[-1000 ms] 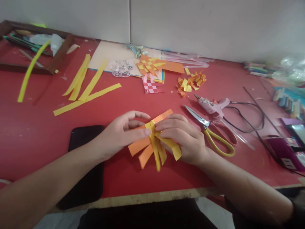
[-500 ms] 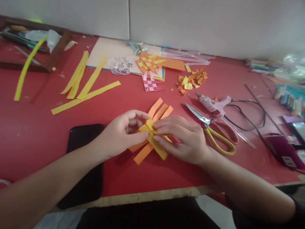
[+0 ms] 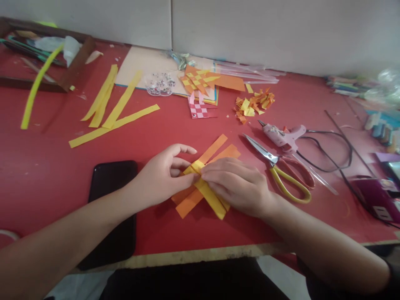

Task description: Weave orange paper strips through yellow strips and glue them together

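Note:
Orange paper strips (image 3: 191,203) and yellow paper strips (image 3: 212,201) cross each other in a small weave between my hands, low over the red table. My left hand (image 3: 170,173) grips the weave's left side, its thumb on the yellow strips near the crossing and its forefinger raised. My right hand (image 3: 236,183) pinches the crossing from the right, fingers close together, covering part of the strips. Orange ends stick out toward the back right and the front left. Beneath my left forearm lies a black phone (image 3: 112,183).
Right of my hands lie scissors (image 3: 276,164) and a pink glue gun (image 3: 284,137) with its cord. Behind are paper scraps (image 3: 253,106), a pink checkered paper fish (image 3: 200,109), an orange-yellow woven fish (image 3: 198,81), googly eyes (image 3: 160,84) and loose yellow strips (image 3: 114,125). A wooden tray (image 3: 67,81) stands back left.
The yellow strips, fanned out loosely a second ago, now lie close together toward the front right. The orange ends have shifted as the weave turned and flattened. Both hands stay near the same spot.

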`<state>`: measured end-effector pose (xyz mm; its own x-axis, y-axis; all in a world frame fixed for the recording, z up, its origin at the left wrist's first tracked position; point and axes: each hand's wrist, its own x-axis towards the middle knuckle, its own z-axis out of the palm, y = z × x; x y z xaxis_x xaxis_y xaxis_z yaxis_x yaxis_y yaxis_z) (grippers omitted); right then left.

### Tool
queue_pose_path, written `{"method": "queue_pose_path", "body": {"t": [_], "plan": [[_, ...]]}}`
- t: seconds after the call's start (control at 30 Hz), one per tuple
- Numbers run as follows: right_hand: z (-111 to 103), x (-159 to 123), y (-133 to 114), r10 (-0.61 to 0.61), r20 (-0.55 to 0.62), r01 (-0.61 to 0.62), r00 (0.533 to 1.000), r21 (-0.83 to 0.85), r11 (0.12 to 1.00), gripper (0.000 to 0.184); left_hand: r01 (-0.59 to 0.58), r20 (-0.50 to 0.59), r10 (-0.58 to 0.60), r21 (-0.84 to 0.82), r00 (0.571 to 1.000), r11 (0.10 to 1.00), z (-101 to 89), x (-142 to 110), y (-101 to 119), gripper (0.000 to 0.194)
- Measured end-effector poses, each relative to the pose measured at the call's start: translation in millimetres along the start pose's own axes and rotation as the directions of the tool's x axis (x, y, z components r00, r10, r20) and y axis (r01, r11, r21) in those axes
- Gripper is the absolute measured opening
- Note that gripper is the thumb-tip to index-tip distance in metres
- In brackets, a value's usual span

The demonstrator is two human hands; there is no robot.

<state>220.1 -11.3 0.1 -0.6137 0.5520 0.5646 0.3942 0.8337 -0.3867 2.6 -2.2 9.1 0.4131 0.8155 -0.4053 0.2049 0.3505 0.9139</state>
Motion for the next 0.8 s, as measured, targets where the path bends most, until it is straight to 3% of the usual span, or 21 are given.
{"method": "queue_pose_path", "body": {"t": [0.23, 0.43, 0.8], "plan": [[2, 6, -8, 0.103, -0.066, -0.109, 0.992, -0.1, 0.989, 0.018, 0.008, -0.002, -0.009, -0.033, 1.0, 0.999, 0.5, 1, 4, 0.052], [2, 9, -13, 0.184, -0.001, -0.183, 0.983, -0.063, 0.981, 0.016, -0.005, -0.015, 0.006, 0.019, 1.0, 1.0, 2.3, -2, 6, 0.051], [2, 5, -11, 0.122, 0.011, -0.117, 0.992, -0.221, 0.968, 0.007, -0.055, -0.119, 0.071, 0.136, 0.99, 0.989, 5.8, -5, 6, 0.059]]}}
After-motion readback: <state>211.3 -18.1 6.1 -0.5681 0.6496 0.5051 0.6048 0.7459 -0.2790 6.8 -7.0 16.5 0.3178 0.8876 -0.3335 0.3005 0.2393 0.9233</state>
